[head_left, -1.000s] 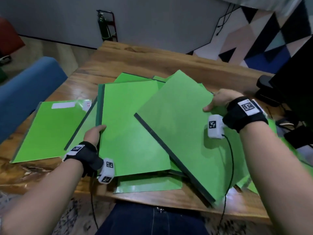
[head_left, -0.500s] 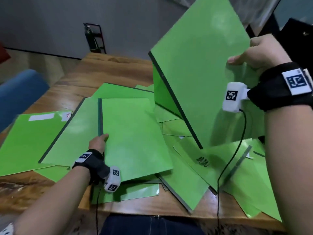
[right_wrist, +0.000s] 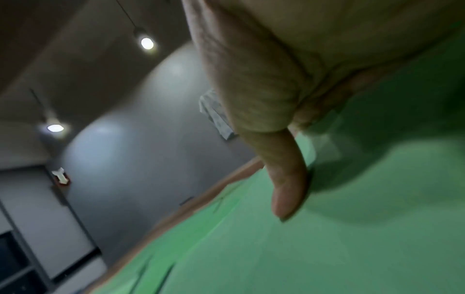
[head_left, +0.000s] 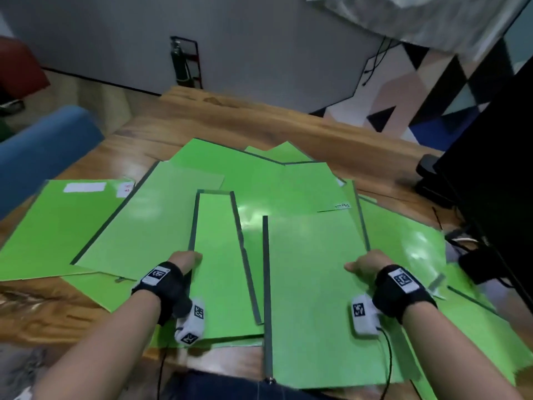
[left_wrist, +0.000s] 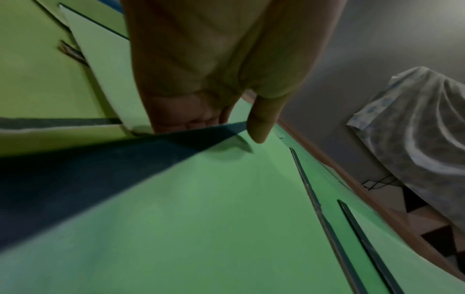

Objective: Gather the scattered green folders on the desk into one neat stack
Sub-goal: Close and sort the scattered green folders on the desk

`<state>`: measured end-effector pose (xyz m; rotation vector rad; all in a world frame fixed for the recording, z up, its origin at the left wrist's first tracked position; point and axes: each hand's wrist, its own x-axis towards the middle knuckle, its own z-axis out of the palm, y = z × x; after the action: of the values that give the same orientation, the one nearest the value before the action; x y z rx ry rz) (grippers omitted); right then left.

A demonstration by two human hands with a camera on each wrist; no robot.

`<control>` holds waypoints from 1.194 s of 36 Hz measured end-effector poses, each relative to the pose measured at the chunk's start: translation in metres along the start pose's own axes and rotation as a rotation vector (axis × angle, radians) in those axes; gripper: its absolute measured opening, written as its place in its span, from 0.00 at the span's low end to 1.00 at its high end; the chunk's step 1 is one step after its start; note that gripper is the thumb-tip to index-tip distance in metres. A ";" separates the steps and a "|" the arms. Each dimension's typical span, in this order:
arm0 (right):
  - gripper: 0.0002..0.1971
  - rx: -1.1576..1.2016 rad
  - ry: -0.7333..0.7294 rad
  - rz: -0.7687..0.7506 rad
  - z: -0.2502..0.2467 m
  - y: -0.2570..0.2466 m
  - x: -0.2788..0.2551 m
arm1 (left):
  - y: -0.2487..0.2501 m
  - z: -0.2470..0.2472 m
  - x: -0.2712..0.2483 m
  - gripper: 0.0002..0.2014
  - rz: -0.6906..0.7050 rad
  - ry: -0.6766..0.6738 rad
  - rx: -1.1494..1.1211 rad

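Green folders (head_left: pixel 161 226) lie fanned and overlapping across the wooden surface (head_left: pixel 259 122). Landmark: the dark-spined folder (head_left: pixel 314 298) nearest the person, its near end overhanging the surface edge. Right hand (head_left: pixel 364 265) grips that folder's right edge, thumb (right_wrist: pixel 286 179) on top, other fingers hidden under it. Just left of it lies a narrower-looking folder (head_left: pixel 222 269) with dark strips along both sides; left hand (head_left: pixel 184 259) holds its left edge, thumb (left_wrist: pixel 261 121) on top, fingers curled beneath. Further left, a folder with a white label (head_left: pixel 52 223). Right of the landmark, more folders (head_left: pixel 403 241), then a black monitor (head_left: pixel 496 174).
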<state>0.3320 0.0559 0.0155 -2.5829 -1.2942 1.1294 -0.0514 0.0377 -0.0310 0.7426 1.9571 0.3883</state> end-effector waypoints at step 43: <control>0.34 0.014 0.053 -0.158 0.078 -0.003 0.001 | 0.003 0.024 -0.013 0.45 0.007 0.056 -0.211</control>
<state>0.2817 0.0375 -0.0409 -2.4328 -1.4432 1.0325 -0.0247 0.0308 -0.0314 0.6082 1.9292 0.6157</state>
